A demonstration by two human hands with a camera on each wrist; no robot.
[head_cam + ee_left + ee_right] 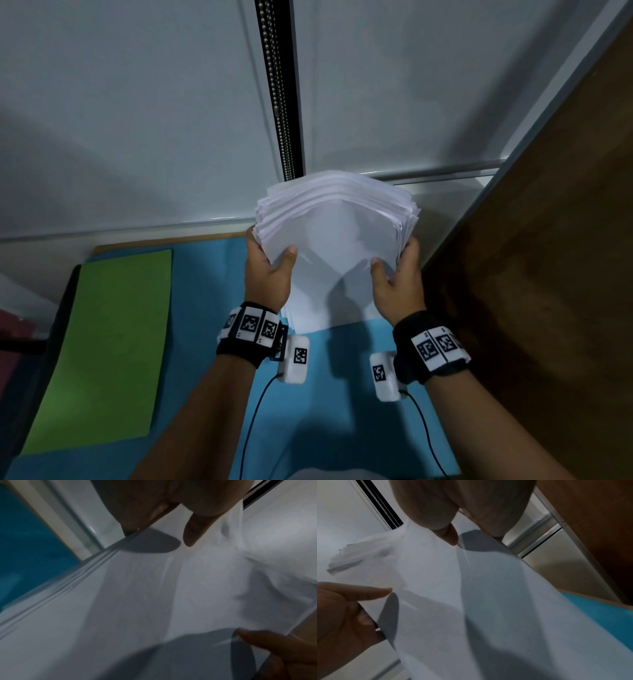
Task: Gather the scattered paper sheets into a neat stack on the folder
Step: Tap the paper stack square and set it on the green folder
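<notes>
While we hold the paper sheets [334, 246] upright above the blue desk [205, 308], our left hand [269, 274] and right hand [397, 281] each grasp a side edge, thumbs across the front. The green folder [102, 349] lies flat to the left, nearer our left hand, its long axis running away from us. No legible writing shows on sheets or folder.

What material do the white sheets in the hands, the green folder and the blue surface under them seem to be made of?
White sheets: thin matte paper; the bundle bends and its edges fan out between the left hand and the right hand.
Green folder: flat, matte, uniform colour; probably card or plastic, I cannot tell which.
Blue surface: smooth, slightly glossy, perhaps a plastic mat.
</notes>
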